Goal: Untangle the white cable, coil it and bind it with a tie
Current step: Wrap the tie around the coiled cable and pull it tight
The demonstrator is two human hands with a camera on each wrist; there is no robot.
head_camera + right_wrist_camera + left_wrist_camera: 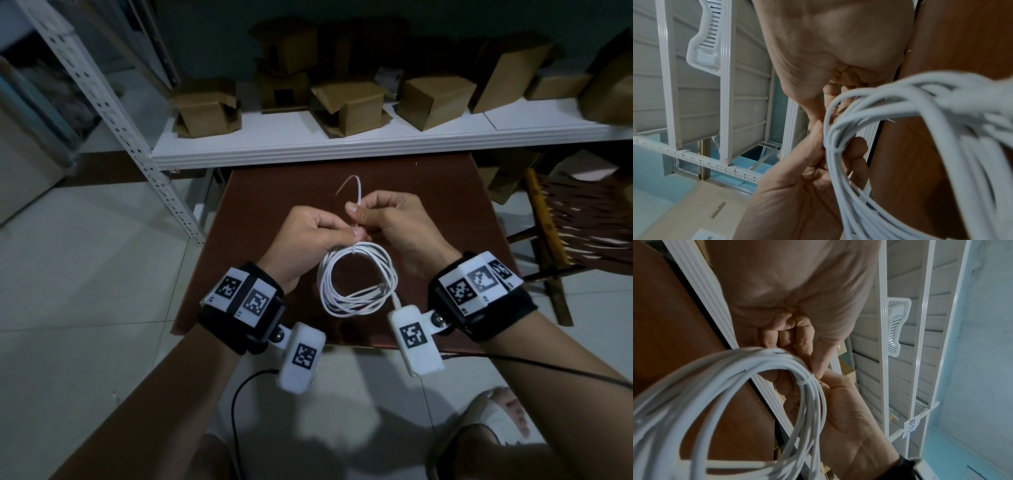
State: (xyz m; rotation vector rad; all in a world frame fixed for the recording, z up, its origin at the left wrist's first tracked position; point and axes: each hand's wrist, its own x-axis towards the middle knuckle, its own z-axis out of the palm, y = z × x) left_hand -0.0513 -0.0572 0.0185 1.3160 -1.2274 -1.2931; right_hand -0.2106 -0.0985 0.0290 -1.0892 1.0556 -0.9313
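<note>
The white cable (358, 279) hangs as a round coil of several loops over the brown table (267, 205), between my two hands. A thin white tie (357, 192) wraps the top of the coil, and its free tail curves up and away from me. My left hand (349, 236) pinches the coil at the tie's wrap. My right hand (358, 210) pinches the tail just above it. The wrap (807, 379) looks snug around the cable strands (748, 363) in the left wrist view. In the right wrist view the wrap (835, 150) also cinches the strands. One cable plug (397, 301) hangs at the coil's lower right.
A white shelf (342, 147) with several cardboard boxes (349, 106) runs just behind the table. A perforated metal upright (113, 113) slants down at the left. A wooden chair (561, 246) stands to the right. Pale tiled floor (85, 274) surrounds the table.
</note>
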